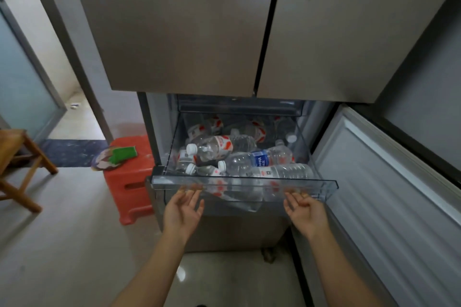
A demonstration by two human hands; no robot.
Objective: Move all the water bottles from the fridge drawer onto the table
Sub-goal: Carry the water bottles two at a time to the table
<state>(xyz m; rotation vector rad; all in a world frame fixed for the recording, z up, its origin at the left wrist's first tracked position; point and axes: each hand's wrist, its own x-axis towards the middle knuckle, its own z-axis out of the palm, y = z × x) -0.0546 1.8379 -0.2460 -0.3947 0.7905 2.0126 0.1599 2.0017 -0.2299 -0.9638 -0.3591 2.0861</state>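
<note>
Your fingers (192, 190) curl loosely, palms up, gripping nothing. Your left hand (184, 209) and right hand (305, 212) sit at the near lip of the clear fridge drawer (169, 180); I cannot tell if they touch it. Inside, water bottles (217, 148) lie piled on their sides, at least eight, including one blue-labelled bottle (260, 158). They look full, so likely weighty and perhaps slick. Grasp mid-body, where thin plastic gives slightly.
</note>
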